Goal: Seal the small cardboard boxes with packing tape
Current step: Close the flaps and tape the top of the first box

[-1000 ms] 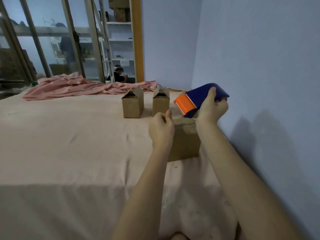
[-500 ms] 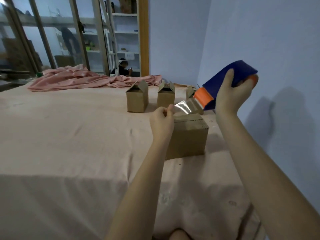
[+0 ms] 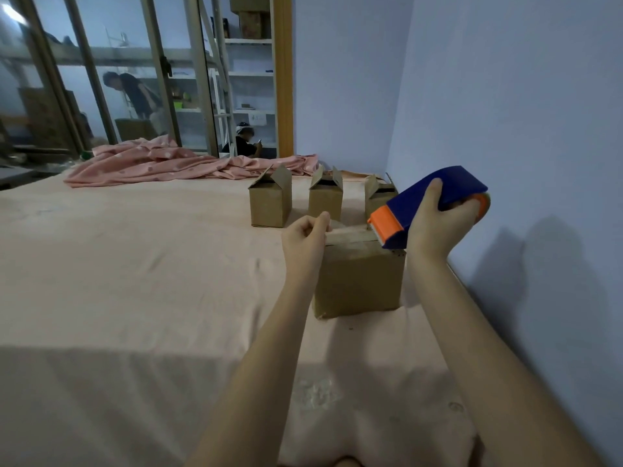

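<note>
Here the largest thing is the table, covered with a pale pink cloth, and it runs up against a blue wall on the right side. At the far edge lies a crumpled pink fabric, and in front of it stand three small boxes in a row, with their top flaps open and upright. They are well apart from the hands, so they do not block the work, but the wall is close to the right arm and gives little room to swing.

The near box stands close to the wall, between the two forearms, with its flaps closed. I judge it light and probably empty, with thin stiff walls that can dent, so it may slide on the cloth if nobody holds it. The best place to hold it is the top edge or a side wall.

The tape dispenser, blue with an orange mouth, rests with this mouth on the right part of the box top. The right hand is wrapped around its body. A strip of tape lies across the top, thin, sticky and easy to wrinkle. The left hand pinches the tape end at the left top edge of the box.
</note>
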Tool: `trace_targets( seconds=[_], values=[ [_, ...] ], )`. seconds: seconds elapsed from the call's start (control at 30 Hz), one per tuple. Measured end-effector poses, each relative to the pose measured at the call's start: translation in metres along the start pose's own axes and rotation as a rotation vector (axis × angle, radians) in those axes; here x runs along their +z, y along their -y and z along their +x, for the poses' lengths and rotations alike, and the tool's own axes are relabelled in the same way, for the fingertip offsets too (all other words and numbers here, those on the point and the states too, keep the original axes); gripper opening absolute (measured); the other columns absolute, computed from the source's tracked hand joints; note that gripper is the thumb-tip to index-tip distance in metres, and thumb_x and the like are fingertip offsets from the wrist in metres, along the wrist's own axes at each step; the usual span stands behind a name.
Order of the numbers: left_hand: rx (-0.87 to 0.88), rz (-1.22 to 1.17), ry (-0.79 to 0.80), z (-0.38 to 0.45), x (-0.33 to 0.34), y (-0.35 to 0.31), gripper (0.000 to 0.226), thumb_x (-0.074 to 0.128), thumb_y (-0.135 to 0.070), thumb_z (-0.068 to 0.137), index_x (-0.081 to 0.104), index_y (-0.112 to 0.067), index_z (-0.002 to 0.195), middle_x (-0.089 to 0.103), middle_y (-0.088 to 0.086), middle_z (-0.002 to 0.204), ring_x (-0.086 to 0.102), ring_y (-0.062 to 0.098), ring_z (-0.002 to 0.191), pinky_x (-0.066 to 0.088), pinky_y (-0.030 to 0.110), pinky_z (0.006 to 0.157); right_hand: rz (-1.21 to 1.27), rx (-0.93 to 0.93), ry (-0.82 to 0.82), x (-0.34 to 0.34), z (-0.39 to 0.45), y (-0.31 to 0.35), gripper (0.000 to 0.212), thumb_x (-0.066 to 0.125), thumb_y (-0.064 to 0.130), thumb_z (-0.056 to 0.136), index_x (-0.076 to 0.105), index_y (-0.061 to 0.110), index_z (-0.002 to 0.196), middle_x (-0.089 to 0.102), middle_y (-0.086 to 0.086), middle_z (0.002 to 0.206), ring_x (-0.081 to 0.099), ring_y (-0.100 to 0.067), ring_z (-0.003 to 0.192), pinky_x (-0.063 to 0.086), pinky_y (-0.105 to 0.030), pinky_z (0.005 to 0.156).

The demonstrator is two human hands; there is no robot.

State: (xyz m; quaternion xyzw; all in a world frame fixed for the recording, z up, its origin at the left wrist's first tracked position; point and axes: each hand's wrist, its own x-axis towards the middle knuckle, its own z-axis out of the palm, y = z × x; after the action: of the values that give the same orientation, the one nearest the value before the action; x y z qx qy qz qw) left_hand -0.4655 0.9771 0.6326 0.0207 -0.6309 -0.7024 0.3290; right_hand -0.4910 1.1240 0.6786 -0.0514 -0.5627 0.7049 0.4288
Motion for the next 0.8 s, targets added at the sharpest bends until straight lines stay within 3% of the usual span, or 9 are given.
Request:
trace_targets(
  seconds=[0.13, 0.3, 0.47, 0.53, 0.8],
  values=[
    [-0.020, -0.044, 0.058, 0.005, 0.003, -0.002, 0.034, 0.062, -0.014, 0.088, 0.055, -0.013, 0.056, 0.043, -0.012, 0.041, 0.038, 0.000, 0.041, 0.036, 0.012, 0.046, -0.023, -0.009, -0.006, 0.000, -0.001, 0.005, 0.045, 0.060, 0.028, 0.090, 0.041, 0.008, 0.125, 0.057, -0.004, 0.120, 0.059, -0.013, 0.100, 0.048, -0.005, 0.060],
    [-0.104, -0.242, 0.089, 0.008, -0.003, 0.003, 0.034, 0.060, -0.011, 0.091, 0.051, -0.008, 0.059, 0.035, -0.006, 0.042, 0.030, 0.008, 0.041, 0.027, 0.021, 0.044, -0.033, -0.010, -0.016, 0.003, 0.000, 0.008, 0.045, 0.059, 0.029, 0.090, 0.040, 0.007, 0.125, 0.057, -0.005, 0.120, 0.059, -0.014, 0.101, 0.049, -0.006, 0.060],
    [-0.131, -0.359, 0.063, 0.008, -0.007, 0.006, 0.030, 0.059, -0.014, 0.092, 0.058, -0.011, 0.061, 0.037, -0.005, 0.044, 0.034, 0.007, 0.042, 0.033, 0.019, 0.044, -0.160, -0.029, 0.025, 0.014, -0.009, 0.002, 0.047, 0.057, 0.034, 0.091, 0.040, 0.009, 0.126, 0.056, -0.004, 0.121, 0.058, -0.014, 0.101, 0.047, -0.009, 0.062],
    [-0.153, -0.393, 0.080, 0.008, -0.009, 0.008, 0.039, 0.059, -0.014, 0.092, 0.060, -0.018, 0.053, 0.039, -0.006, 0.044, 0.036, 0.005, 0.041, 0.035, 0.017, 0.043, -0.199, -0.045, 0.039, 0.016, -0.014, -0.004, 0.046, 0.057, 0.034, 0.091, 0.040, 0.009, 0.125, 0.056, -0.004, 0.120, 0.058, -0.013, 0.100, 0.044, -0.007, 0.060],
    [-0.157, -0.240, 0.126, 0.009, -0.018, 0.002, 0.030, 0.059, -0.019, 0.092, 0.061, -0.013, 0.062, 0.044, -0.006, 0.044, 0.041, 0.005, 0.043, 0.038, 0.016, 0.046, -0.334, -0.195, 0.125, 0.018, -0.023, -0.008, 0.046, 0.057, 0.034, 0.091, 0.042, 0.006, 0.124, 0.059, -0.008, 0.117, 0.060, -0.016, 0.098, 0.041, -0.008, 0.062]
  ],
)
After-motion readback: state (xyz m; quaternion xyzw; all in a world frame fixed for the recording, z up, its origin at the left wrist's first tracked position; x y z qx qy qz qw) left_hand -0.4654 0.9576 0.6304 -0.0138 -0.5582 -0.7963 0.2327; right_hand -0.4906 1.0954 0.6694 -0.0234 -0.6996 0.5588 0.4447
